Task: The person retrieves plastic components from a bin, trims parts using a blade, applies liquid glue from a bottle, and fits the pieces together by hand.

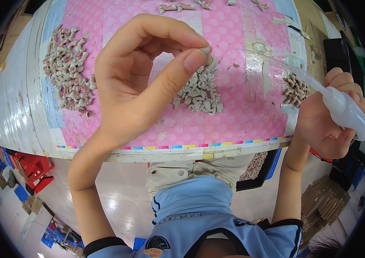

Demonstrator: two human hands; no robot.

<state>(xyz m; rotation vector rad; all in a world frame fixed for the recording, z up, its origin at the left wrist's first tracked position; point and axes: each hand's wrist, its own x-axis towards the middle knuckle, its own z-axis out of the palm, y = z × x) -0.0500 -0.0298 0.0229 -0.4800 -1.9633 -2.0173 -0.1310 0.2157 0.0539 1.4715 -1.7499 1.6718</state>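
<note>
My left hand point(133, 86) pinches a small grey moulded part point(208, 58) between thumb and forefinger, above the table. In my right hand point(322, 114) is a white translucent squeeze bottle point(345, 112), fingers wrapped round it. Its long thin nozzle points left toward the grey part, apart from it. Just below the pinched part lies a pile of small grey pieces point(198, 93). A heap of brown-and-grey elbow-shaped parts point(68, 71) sits left of my left hand. Near my right hand is a smaller pile of brown pieces point(295, 89).
A pink dotted sheet point(242, 124) covers much of the white table point(23, 86). Several joined parts point(176, 7) lie along the far side. A black tray of small pieces point(254, 167) stands below the table's near edge. Red plastic stools point(32, 170) and flat cardboard point(324, 202) are on the floor.
</note>
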